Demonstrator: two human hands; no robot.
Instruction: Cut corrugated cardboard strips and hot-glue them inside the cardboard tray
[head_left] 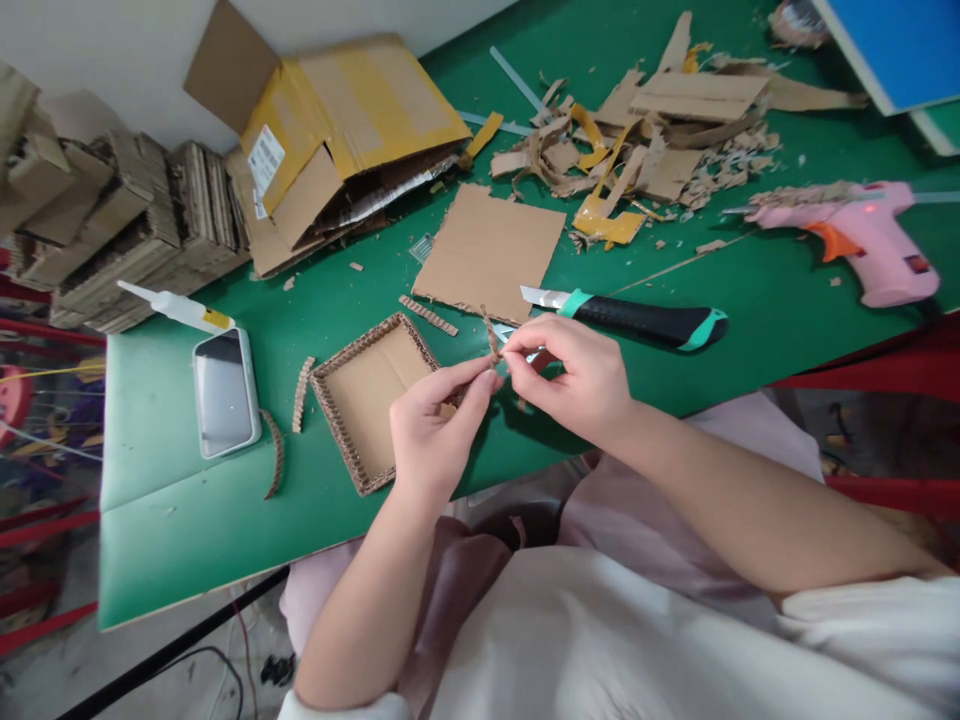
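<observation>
A thin corrugated cardboard strip point(490, 330) is pinched between the fingertips of my left hand point(439, 425). The fingers of my right hand point(574, 370) are closed at the same strip, close beside the left fingertips. Under and left of my left hand lies a shallow square cardboard tray point(367, 400) with corrugated edges, its right side partly hidden by that hand. Just beyond my right hand rests a black and teal utility knife point(637, 318), blade out. Loose corrugated strips point(429, 315) lie near the tray, and a square cardboard sheet point(491, 250) sits behind it.
A pink glue gun point(870, 240) lies at the right, near a heap of cardboard scraps point(660, 130). A phone point(225, 390) and a white squeeze bottle point(176, 307) are at the left. Behind stand a taped cardboard box point(360, 110) and stacked cardboard pieces point(127, 220).
</observation>
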